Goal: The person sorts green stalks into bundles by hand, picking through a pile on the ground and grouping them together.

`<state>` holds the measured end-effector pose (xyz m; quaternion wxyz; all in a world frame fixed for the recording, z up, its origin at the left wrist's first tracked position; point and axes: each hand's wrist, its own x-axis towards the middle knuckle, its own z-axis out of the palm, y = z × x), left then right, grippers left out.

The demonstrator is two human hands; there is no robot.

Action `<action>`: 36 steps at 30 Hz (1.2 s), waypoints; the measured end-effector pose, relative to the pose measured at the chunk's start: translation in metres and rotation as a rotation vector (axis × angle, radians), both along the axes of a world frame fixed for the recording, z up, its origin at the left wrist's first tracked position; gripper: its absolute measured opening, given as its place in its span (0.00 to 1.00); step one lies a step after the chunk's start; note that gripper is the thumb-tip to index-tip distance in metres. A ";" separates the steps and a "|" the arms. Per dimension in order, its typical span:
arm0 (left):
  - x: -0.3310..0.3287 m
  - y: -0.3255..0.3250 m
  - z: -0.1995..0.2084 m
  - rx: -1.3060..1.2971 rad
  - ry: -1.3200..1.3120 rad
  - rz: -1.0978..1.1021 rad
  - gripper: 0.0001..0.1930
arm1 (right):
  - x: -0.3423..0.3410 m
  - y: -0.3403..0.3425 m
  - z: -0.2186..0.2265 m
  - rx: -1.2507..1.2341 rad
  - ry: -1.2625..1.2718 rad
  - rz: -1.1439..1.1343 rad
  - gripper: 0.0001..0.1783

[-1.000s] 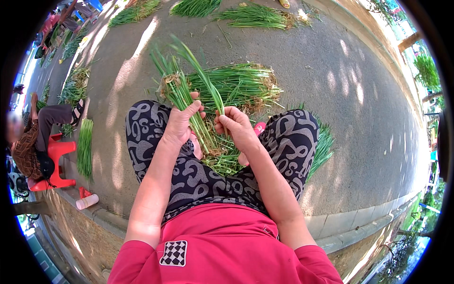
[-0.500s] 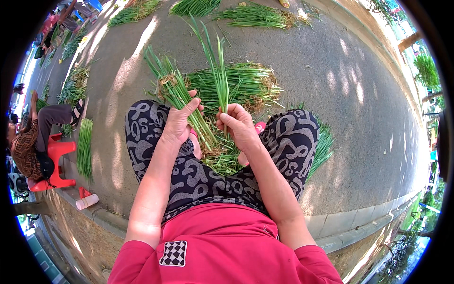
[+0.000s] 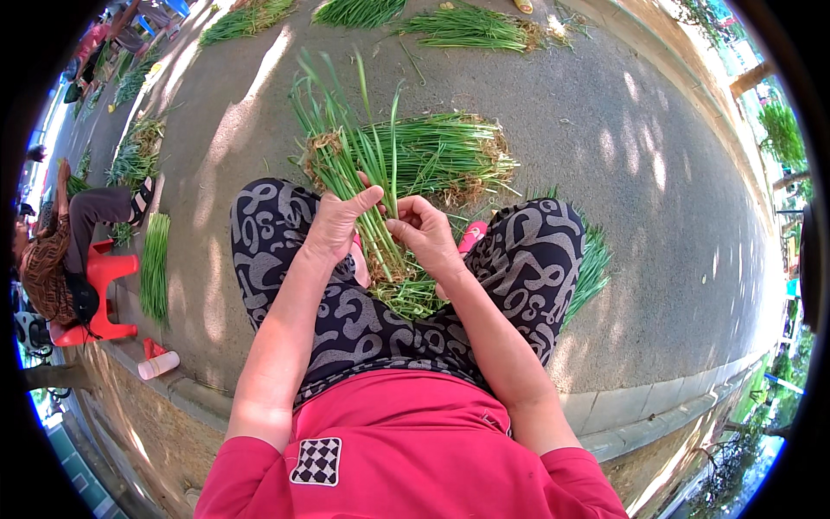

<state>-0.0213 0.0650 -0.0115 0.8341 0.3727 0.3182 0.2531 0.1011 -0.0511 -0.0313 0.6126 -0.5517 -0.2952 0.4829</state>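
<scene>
Two bare hands work at lap height beyond the red shirt (image 3: 393, 437) and the dark patterned trousers (image 3: 272, 242) that fill the near part of my view. The left hand (image 3: 333, 227) is wrapped around a slanting bundle of green stalks (image 3: 373, 230), its brown, dry trimmings caught partway up. The right hand (image 3: 430, 233) pinches a few slender stalks (image 3: 393, 173) close beside it; whether these touch the bundle I cannot tell.

From where I sit, the left grip looks like the weak point: if those fingers loosen to admit more, the smooth stems could slide and lose their alignment. Too hard a pinch on the right might bruise or snap the thin ones. Anything dropped would land in the loose litter of stalks (image 3: 406, 298) between the feet and be hard for me to pick out.

Just past the knees lies a thick pile of stalks (image 3: 441, 156), roots to the right. Farther left, I see a person (image 3: 47, 268) on a red stool (image 3: 108, 277); more green heaps (image 3: 471, 30) lie far up the pavement (image 3: 596, 95).
</scene>
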 end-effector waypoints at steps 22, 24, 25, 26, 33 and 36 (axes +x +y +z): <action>-0.001 0.001 -0.005 0.002 0.080 0.027 0.12 | -0.002 -0.001 -0.002 0.103 -0.379 -0.163 0.17; -0.002 0.002 -0.007 0.006 0.071 0.020 0.13 | -0.004 -0.001 0.001 0.083 -0.447 -0.132 0.19; -0.002 0.002 -0.008 0.007 0.069 0.022 0.13 | -0.005 -0.002 0.004 0.067 -0.461 -0.113 0.19; -0.001 0.001 -0.008 0.006 0.067 0.022 0.13 | -0.006 -0.002 0.005 0.048 -0.476 -0.096 0.20; -0.001 0.001 -0.005 -0.008 0.042 -0.013 0.12 | -0.006 -0.003 0.011 -0.038 -0.326 -0.087 0.17; -0.002 0.001 -0.002 -0.041 0.035 -0.036 0.12 | -0.004 -0.004 0.012 -0.063 -0.368 -0.096 0.14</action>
